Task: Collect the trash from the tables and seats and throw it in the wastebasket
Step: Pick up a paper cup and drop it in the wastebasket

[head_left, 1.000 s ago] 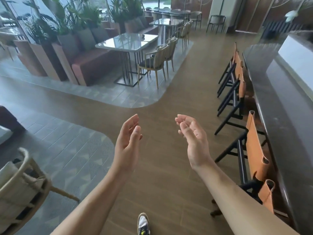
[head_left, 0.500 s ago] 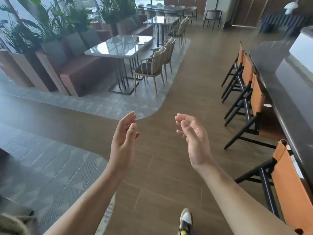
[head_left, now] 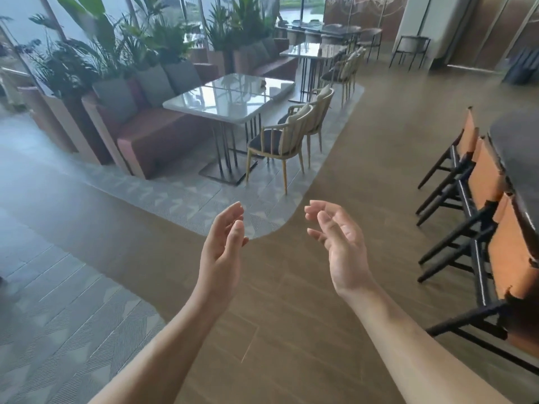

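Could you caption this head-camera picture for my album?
Open, empty left hand and right hand before a café table and chairs.

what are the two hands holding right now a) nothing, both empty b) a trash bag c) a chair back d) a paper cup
a: the left hand and the right hand are raised over the wooden floor, palms facing each other, fingers relaxed, with nothing in either.

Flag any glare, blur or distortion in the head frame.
Head view: daylight glares off the near glossy tabletop and washes out its surface. The orange-backed bar stools at the right edge look smeared. The wide-angle lens curves the wood floor lines toward the borders. The left hand and right hand are fairly sharp, and both are empty.
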The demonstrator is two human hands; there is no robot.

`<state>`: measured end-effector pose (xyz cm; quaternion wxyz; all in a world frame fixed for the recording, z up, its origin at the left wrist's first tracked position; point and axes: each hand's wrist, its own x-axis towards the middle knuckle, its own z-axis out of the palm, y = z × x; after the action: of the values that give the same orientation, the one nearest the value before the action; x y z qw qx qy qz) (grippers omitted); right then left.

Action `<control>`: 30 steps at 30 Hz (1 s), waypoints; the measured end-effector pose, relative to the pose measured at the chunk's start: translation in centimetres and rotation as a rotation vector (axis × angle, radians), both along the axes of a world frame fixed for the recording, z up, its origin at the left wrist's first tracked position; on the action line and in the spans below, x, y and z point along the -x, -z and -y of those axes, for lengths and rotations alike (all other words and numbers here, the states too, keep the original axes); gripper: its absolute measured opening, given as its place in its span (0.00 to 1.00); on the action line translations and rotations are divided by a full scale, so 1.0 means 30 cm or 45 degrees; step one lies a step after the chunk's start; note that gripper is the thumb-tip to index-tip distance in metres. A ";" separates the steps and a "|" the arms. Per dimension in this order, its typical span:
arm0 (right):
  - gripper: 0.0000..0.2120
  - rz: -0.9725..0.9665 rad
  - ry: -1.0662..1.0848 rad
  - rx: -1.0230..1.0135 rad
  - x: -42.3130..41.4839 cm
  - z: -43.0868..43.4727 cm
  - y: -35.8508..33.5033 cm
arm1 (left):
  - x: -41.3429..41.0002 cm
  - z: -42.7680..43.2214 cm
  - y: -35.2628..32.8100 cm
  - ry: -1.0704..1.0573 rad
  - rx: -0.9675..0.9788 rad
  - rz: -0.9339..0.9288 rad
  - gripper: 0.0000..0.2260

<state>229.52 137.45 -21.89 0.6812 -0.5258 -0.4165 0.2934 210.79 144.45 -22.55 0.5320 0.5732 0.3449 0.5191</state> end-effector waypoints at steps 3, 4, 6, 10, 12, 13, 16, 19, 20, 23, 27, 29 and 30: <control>0.13 0.015 -0.061 -0.014 -0.096 -0.175 -0.006 | -0.095 -0.161 -0.004 -0.026 -0.016 0.000 0.17; 0.14 0.017 -0.072 -0.018 -0.124 -0.230 -0.001 | -0.122 -0.215 -0.003 -0.037 -0.020 0.002 0.16; 0.15 0.007 -0.084 -0.015 -0.176 -0.336 0.008 | -0.171 -0.321 0.000 -0.053 -0.023 0.004 0.16; 0.15 -0.021 -0.086 0.001 -0.269 -0.607 0.037 | -0.263 -0.580 0.023 -0.068 -0.021 -0.006 0.16; 0.16 -0.020 -0.095 0.010 -0.306 -0.762 0.050 | -0.299 -0.733 0.034 -0.080 -0.023 -0.009 0.16; 0.16 -0.014 -0.099 0.012 -0.321 -0.846 0.057 | -0.314 -0.815 0.039 -0.089 -0.023 -0.010 0.16; 0.17 -0.011 -0.090 0.008 -0.365 -1.106 0.068 | -0.352 -1.072 0.038 -0.089 -0.025 -0.017 0.16; 0.17 -0.025 -0.093 0.004 -0.400 -1.342 0.052 | -0.374 -1.313 0.005 -0.108 -0.031 -0.022 0.16; 0.17 -0.024 -0.094 -0.006 -0.414 -1.419 0.045 | -0.382 -1.392 -0.009 -0.117 -0.045 -0.026 0.16; 0.17 -0.031 -0.100 -0.012 -0.450 -1.618 0.023 | -0.409 -1.596 -0.045 -0.142 -0.049 -0.043 0.15; 0.16 -0.035 -0.097 -0.023 -0.520 -1.854 0.015 | -0.476 -1.824 -0.075 -0.155 -0.069 -0.056 0.16; 0.16 -0.047 -0.095 -0.028 -0.568 -1.960 0.014 | -0.526 -1.928 -0.081 -0.160 -0.078 -0.069 0.18; 0.16 -0.048 -0.098 -0.025 -0.598 -2.015 0.019 | -0.559 -1.981 -0.080 -0.163 -0.083 -0.080 0.19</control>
<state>247.47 197.89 -22.47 0.6821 -0.4971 -0.4264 0.3254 227.56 203.87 -20.15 0.4677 0.5829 0.3802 0.5449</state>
